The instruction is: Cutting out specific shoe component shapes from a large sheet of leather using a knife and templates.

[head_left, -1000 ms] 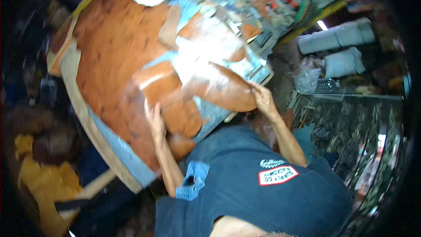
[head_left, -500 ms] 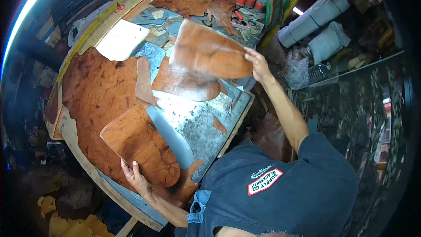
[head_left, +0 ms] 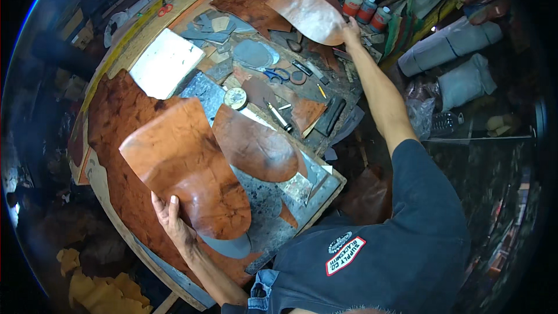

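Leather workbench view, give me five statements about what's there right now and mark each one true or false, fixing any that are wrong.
1. The left hand holds an orange-brown leather piece. True.
2. The right hand is empty. False: it holds a second leather piece.
3. The blue-handled scissors lie to the right of the white panel. True.
4. Only one bottle stands near the right hand. False: three red-and-grey bottles stand there.
5. The yellow pieces are at the picture's upper right. False: they are at the lower left.
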`<state>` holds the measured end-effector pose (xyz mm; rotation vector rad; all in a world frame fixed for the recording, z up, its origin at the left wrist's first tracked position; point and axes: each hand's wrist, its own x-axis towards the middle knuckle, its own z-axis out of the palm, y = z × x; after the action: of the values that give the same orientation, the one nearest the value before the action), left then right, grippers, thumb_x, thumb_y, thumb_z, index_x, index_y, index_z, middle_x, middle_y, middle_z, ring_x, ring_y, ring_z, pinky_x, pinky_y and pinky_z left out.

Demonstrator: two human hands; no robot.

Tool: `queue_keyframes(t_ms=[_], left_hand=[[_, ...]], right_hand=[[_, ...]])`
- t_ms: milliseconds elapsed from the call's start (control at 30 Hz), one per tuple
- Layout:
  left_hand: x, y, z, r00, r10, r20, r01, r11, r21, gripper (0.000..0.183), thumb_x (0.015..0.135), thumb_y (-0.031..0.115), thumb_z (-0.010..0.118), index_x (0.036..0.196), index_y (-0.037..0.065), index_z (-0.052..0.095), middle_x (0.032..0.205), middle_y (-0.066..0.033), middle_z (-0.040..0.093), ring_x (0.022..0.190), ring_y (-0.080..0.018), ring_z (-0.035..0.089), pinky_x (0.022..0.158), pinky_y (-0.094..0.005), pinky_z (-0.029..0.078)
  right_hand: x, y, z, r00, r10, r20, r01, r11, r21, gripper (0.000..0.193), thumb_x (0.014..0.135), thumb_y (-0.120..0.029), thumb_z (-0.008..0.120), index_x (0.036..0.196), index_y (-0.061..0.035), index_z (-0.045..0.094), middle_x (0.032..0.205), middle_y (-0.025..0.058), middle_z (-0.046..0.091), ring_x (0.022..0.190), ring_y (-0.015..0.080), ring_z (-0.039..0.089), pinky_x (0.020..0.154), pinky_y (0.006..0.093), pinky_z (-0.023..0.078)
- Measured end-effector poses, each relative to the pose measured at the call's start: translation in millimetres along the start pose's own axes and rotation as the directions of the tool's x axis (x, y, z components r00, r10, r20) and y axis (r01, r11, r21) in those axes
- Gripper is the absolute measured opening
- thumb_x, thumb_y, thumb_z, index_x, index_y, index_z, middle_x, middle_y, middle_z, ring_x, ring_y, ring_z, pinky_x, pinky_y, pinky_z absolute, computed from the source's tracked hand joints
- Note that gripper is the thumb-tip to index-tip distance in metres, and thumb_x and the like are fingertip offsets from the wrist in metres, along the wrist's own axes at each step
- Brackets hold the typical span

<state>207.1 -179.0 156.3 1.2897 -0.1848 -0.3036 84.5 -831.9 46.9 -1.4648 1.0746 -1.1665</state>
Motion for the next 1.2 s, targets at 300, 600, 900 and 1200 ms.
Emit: queue_keyframes(t_ms=[300,600,900,1200], left_hand=[[94,-61,126,0.998,-0.058,0.009,0.059,0.991,-0.12,0.062,0.088,0.001,0.057,0.145,0.006,0.034,0.137,-0.0104,0.05,0.122,-0.022,0.052,0.105,-0.0352,0.041],[170,-103,185,0.995,0.076,0.059,-0.071,0.994,-0.087,0.059,0.092,0.004,0.052,0.146,0.006,0.03,0.136,-0.012,0.049,0.119,-0.0217,0.052,0.101,-0.0341,0.044],[207,-45,167,0.984,0.087,0.156,-0.131,0.947,0.294,0.077,0.098,0.026,0.054,0.152,0.004,0.004,0.141,-0.0274,0.042,0.123,-0.0328,0.052,0.103,-0.0408,0.044],[-27,-84,-37,0.925,-0.096,-0.368,0.277,0.833,0.479,0.06,0.1,0.016,0.051,0.149,0.002,0.021,0.125,-0.0214,0.056,0.111,-0.0251,0.059,0.098,-0.0348,0.044]], right_hand=[[-280,-85,47,0.389,-0.017,0.921,-0.477,0.852,0.217,0.072,0.095,-0.032,0.059,0.148,0.0027,0.024,0.141,0.0178,0.042,0.129,0.0245,0.043,0.108,0.0361,0.036],[-272,-73,99,0.714,0.004,0.7,-0.307,0.901,0.308,0.063,0.091,-0.002,0.047,0.148,0.0058,0.02,0.153,0.0201,0.028,0.14,0.0246,0.03,0.116,0.0339,0.023],[-115,1,219,0.683,0.288,0.671,-0.509,0.847,0.155,0.065,0.086,0.009,0.047,0.148,-0.0064,0.033,0.141,0.0138,0.047,0.125,0.0223,0.05,0.097,0.0321,0.047],[-93,49,221,0.844,0.029,0.536,0.165,0.936,-0.31,0.046,0.083,-0.015,0.052,0.129,-0.0076,0.056,0.116,0.0209,0.064,0.106,0.0299,0.061,0.084,0.0402,0.051]])
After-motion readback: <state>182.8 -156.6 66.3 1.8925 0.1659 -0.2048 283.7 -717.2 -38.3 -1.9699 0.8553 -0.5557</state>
